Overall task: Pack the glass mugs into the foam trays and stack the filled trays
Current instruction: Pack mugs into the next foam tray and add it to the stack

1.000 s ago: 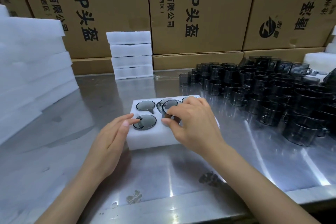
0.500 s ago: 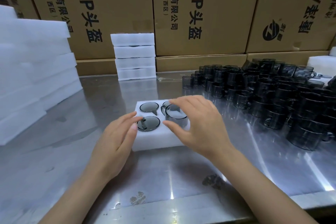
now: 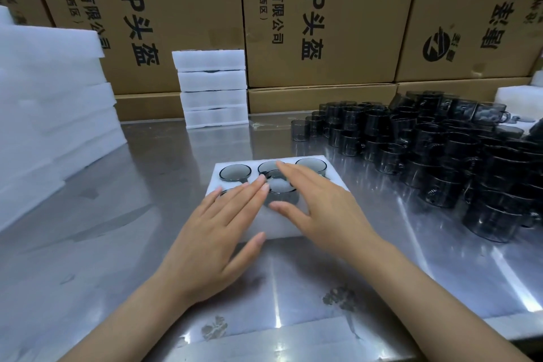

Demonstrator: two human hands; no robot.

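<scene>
A white foam tray lies on the steel table in front of me. Three grey glass mugs sit sunk in its back row. Another grey mug stands in the front middle pocket, its rim above the foam. My left hand lies flat, palm down, with its fingers over the front left pocket, hiding the mug there. My right hand is spread over the right of the tray. Its thumb and forefinger lie on either side of the front middle mug, and the fingers are straight, not clenched.
Several loose grey mugs crowd the table's right side. A stack of filled foam trays stands at the back, against cardboard boxes. Empty foam pieces are piled at the left. More foam sits far right.
My right hand has loosened its pinch on the front middle mug and spread flat. My left hand has slid forward over the front left pocket.
</scene>
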